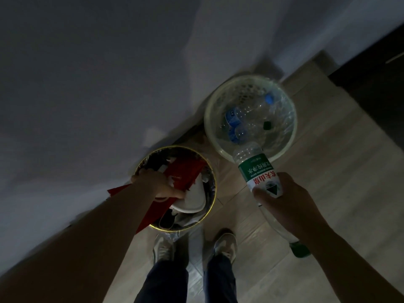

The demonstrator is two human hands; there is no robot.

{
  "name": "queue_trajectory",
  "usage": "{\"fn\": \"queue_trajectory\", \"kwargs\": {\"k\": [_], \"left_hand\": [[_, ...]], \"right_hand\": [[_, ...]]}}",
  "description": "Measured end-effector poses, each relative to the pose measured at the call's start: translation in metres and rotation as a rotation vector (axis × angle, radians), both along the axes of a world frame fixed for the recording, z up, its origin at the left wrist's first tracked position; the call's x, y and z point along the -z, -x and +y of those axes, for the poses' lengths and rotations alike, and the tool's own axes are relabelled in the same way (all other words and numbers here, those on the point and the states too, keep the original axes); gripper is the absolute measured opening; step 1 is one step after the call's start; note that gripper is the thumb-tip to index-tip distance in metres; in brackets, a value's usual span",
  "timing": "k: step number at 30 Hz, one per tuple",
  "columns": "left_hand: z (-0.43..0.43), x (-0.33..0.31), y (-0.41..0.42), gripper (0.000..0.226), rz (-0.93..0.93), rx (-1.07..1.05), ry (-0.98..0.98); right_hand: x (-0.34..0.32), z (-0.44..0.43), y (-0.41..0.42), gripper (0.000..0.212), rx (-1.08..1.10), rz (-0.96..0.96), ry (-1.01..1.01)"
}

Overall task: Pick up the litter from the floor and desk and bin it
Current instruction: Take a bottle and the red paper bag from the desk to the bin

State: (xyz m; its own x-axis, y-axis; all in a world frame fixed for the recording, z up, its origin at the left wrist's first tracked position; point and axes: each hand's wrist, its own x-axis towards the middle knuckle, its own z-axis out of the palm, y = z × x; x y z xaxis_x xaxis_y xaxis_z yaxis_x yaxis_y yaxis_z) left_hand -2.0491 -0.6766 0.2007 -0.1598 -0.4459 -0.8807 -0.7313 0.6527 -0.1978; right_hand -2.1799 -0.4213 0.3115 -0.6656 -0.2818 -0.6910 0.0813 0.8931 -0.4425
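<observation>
Plastic water bottle, green-and-red label, is clasped by the right hand around its middle. The base pokes over the near rim of the clear bin and the green cap end trails below the wrist. It looks empty, so it's probably light, thin-walled, slick and quick to crumple; that mid-body hold suits it. The clear bin has bottles in it, with room on top. Just beside it the gold-rimmed bin is piled high, the left hand down on the red card, pressing or clutching, can't tell. The wall sits tight behind both bins, with open floor to the right.
</observation>
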Motion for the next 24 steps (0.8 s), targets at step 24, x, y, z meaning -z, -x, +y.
{"fn": "queue_trajectory", "kwargs": {"k": [24], "left_hand": [[-0.015,-0.01,-0.004,0.077,0.34,0.06,0.036]], "right_hand": [[0.025,-0.038,0.035,0.067,0.246,-0.103,-0.165]]}}
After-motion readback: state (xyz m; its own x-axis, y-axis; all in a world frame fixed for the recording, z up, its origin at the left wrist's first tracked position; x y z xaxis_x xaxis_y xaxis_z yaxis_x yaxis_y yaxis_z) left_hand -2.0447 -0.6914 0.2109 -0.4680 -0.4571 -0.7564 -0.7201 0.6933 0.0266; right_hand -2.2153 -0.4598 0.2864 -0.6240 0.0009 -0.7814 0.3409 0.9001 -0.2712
